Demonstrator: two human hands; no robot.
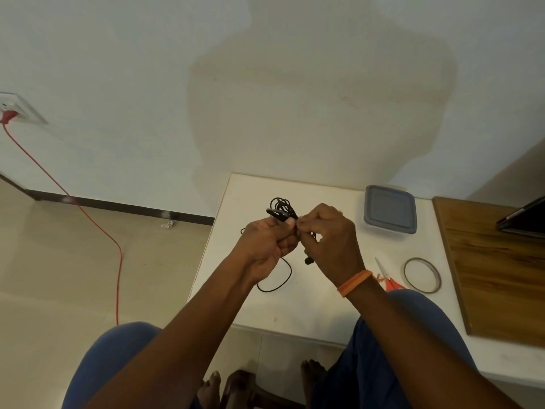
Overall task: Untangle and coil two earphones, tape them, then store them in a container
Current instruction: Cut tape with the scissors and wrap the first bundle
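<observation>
Above the near white table [295, 308] my left hand [265, 246] and right hand [330, 234] both pinch the tangled black earphones [281, 209]; I judge untangling unfinished, with scissors [386, 276], tape roll [422, 275] and the farther lidded container [390, 208] untouched.

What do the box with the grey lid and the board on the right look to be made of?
The box looks like plastic: a matte grey lid over a clear, glossy rim. The board looks like wood or a wood-look laminate, brown with streaky grain and a soft sheen; the picture cannot settle which.
</observation>
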